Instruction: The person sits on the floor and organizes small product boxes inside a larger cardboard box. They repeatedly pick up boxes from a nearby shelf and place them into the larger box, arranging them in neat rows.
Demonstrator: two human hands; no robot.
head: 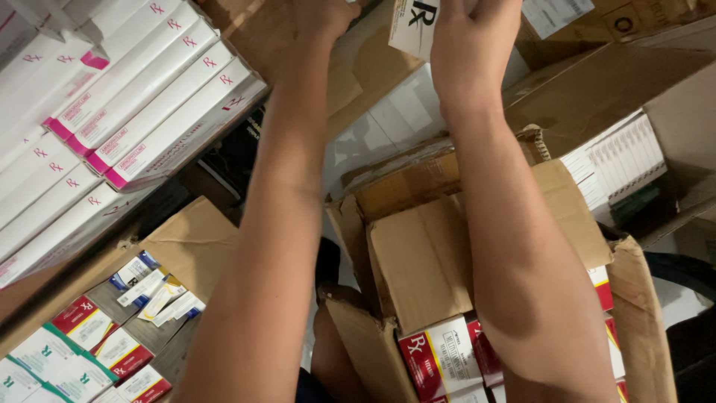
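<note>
Right hand (471,41) is raised at the top edge, fingers closed on a white box (412,26). Left hand (313,21) is alongside; its finger state cannot be told. Open carton (634,298) of red-and-white packs (440,358) sits below.

Box in your right hand (470,45): the small white box (412,26) you gripped was smooth printed card.
Open carton (425,254): you had plain brown cardboard, matt, creased, rough at the torn flap edges.
Red-and-white packs (440,358): smooth card, slightly glossy.
Stacked white boxes (142,97): you saw smooth card with pink ends, faint sheen.
</note>
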